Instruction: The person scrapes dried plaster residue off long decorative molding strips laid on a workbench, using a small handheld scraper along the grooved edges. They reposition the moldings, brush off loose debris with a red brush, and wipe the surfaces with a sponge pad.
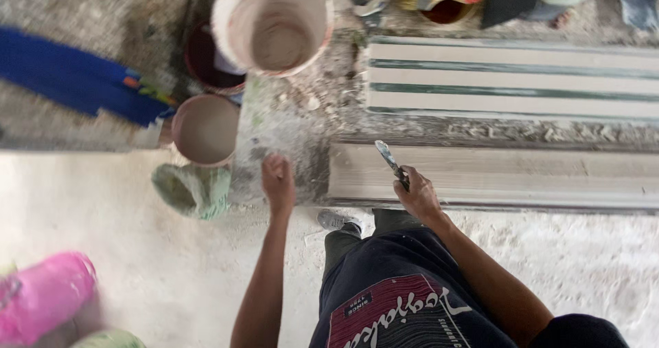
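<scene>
My right hand (419, 195) grips a putty knife (388, 158) by its dark handle, the blade pointing up and left over the near end of a pale moulded board (508, 176). My left hand (278, 181) is closed into a fist, resting on the dusty ground just left of that board's end; nothing shows in it. A second board with green grooves (511, 80) lies farther back, parallel to the first. My dark trousers and printed shirt fill the bottom middle.
A large pale bucket (274, 24) stands over a dark red tub (206, 65). A smaller pinkish bucket (204, 130) and a green crumpled sack (193, 190) sit to the left. A blue sheet (72, 80) lies far left, a pink bag (41, 296) bottom left.
</scene>
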